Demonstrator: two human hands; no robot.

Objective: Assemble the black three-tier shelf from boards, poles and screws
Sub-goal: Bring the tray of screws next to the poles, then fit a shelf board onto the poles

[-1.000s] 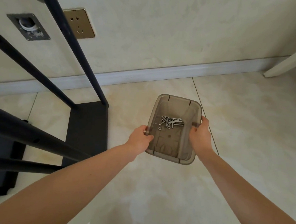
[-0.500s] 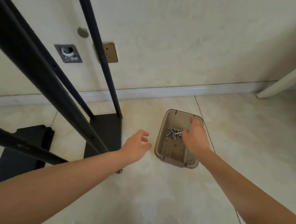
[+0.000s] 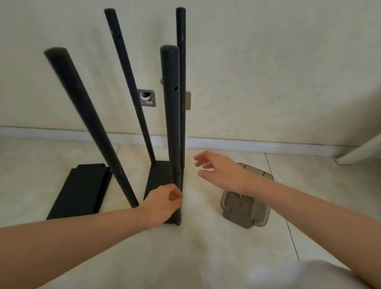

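1. Head view shows the person's left hand [image 3: 162, 202] low on the nearest pole [image 3: 170, 125], fingers curled at its foot beside the base board [image 3: 158, 176]; whether they fully wrap the pole cannot be told, since the pole hides part of the grip.

2. The right hand [image 3: 217, 170] hangs open in the air, fingers relaxed and spread, holding nothing, between the poles and the plastic tray [image 3: 246, 205]. It looks placed to take the frame from the other side.

3. The shelf stands part built: four black poles rise from the base board, which lies flat on the tiled floor [image 3: 200, 256] near the wall [image 3: 257, 59]. The far right pole [image 3: 180, 76] stands almost behind the nearest one, the far left pole [image 3: 126, 80] and the near left pole [image 3: 88, 120] lean away to the left (wide-angle spread probably adds to that lean).

4. A second board [image 3: 79, 193] lies flat on the floor just left of the frame, apart from it and not yet fitted.

5. The tray sits on the floor to the right of the frame, behind the right forearm; a couple of small screws [image 3: 236, 195] show inside it, kept together and within easy reach.

6. Judged from this, the low hold steadies the frame where it is stiffest, likely before turning or shifting it so the next board can go on.
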